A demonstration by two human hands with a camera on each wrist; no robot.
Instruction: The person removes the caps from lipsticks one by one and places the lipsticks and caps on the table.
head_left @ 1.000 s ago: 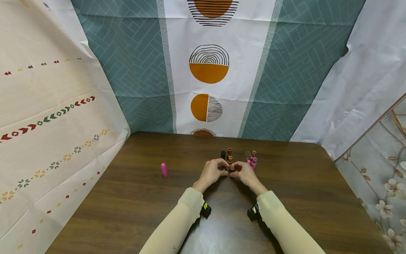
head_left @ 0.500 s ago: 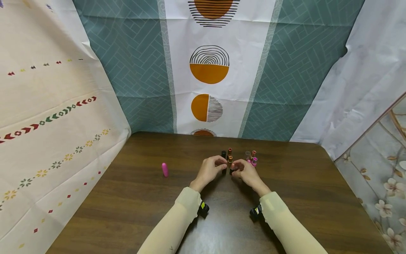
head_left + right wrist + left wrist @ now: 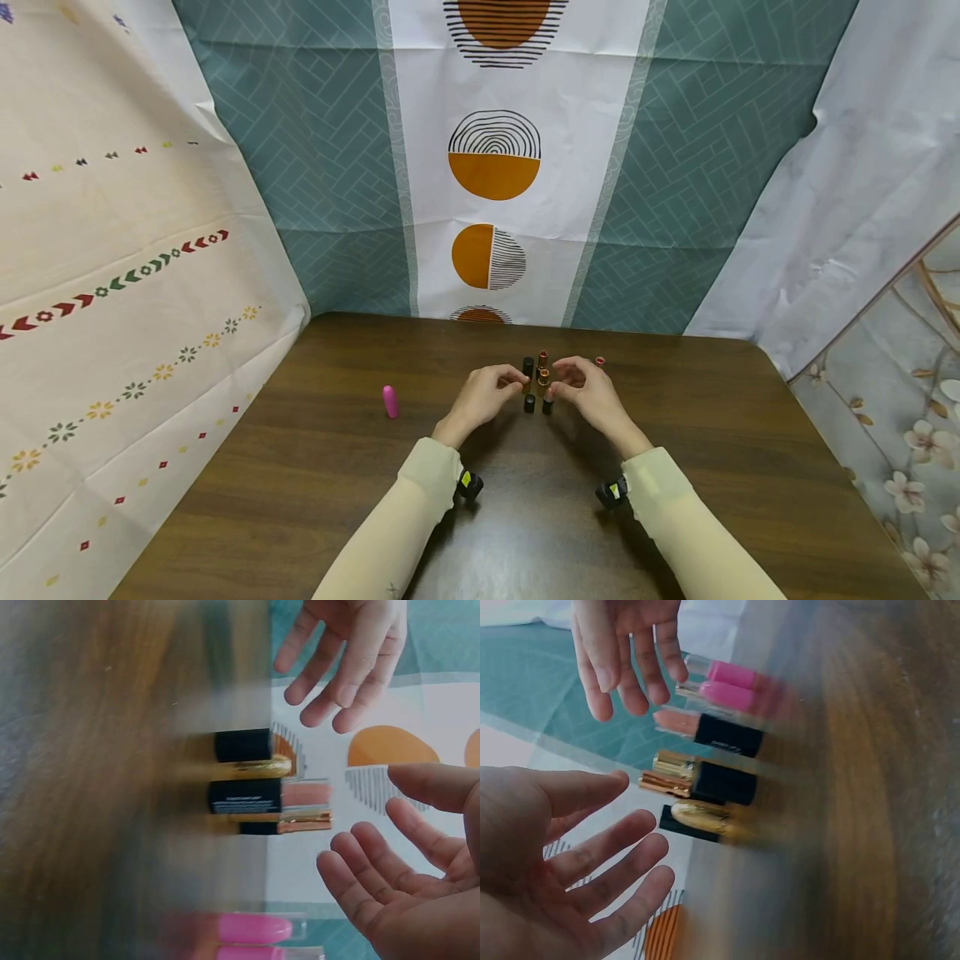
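Note:
Several lipsticks stand upright between my two hands. At the front are a black lipstick tube (image 3: 244,796) with a peach top under clear plastic and a short black piece (image 3: 529,403). Behind them are copper-topped tubes, one a copper-topped lipstick (image 3: 543,359), a tall black tube (image 3: 528,367), and a gold rounded piece (image 3: 701,816). My left hand (image 3: 480,400) hovers at the group's left, fingers loosely bent, holding nothing. At its right, my right hand (image 3: 596,398) is likewise off the tubes and holds nothing. Pink lipsticks (image 3: 731,695) stand farther right, mostly hidden behind the right hand in the head view.
A lone pink tube (image 3: 390,402) stands well to the left on the brown wooden table (image 3: 322,467). A patterned cloth (image 3: 330,167) hangs along the table's back edge, with more cloth on both sides.
Both hands have drawn apart from the front tubes. The left has moved left; the right has shifted right and up, now covering most of the pink lipsticks. The front black pieces have come into view.

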